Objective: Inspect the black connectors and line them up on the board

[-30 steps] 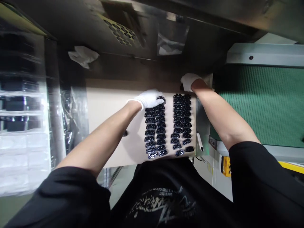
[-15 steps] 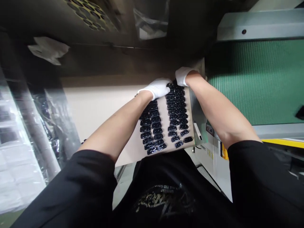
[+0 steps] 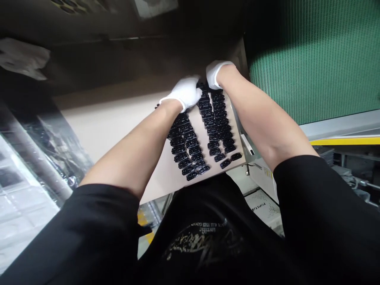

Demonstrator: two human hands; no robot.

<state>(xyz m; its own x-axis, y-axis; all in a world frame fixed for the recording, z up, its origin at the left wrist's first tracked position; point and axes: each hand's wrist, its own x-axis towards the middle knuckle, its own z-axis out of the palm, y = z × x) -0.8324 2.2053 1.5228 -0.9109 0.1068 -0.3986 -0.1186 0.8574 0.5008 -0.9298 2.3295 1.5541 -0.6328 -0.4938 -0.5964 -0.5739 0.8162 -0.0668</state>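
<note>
Head view: black parts (image 3: 194,151) lie on a beige table (image 3: 115,122) in two blocks, each two columns wide, with a bare strip between. Left hand (image 3: 194,93), gloved white, fingertips at the far end of the right block's left column; whether clamped on a part, cannot tell. Right hand (image 3: 212,79), also gloved, just beside it over the far end of the outer column; fingers hidden, grip cannot be told. Green belt (image 3: 287,75) at right; crumpled white scrap (image 3: 23,57) at far left.
</note>
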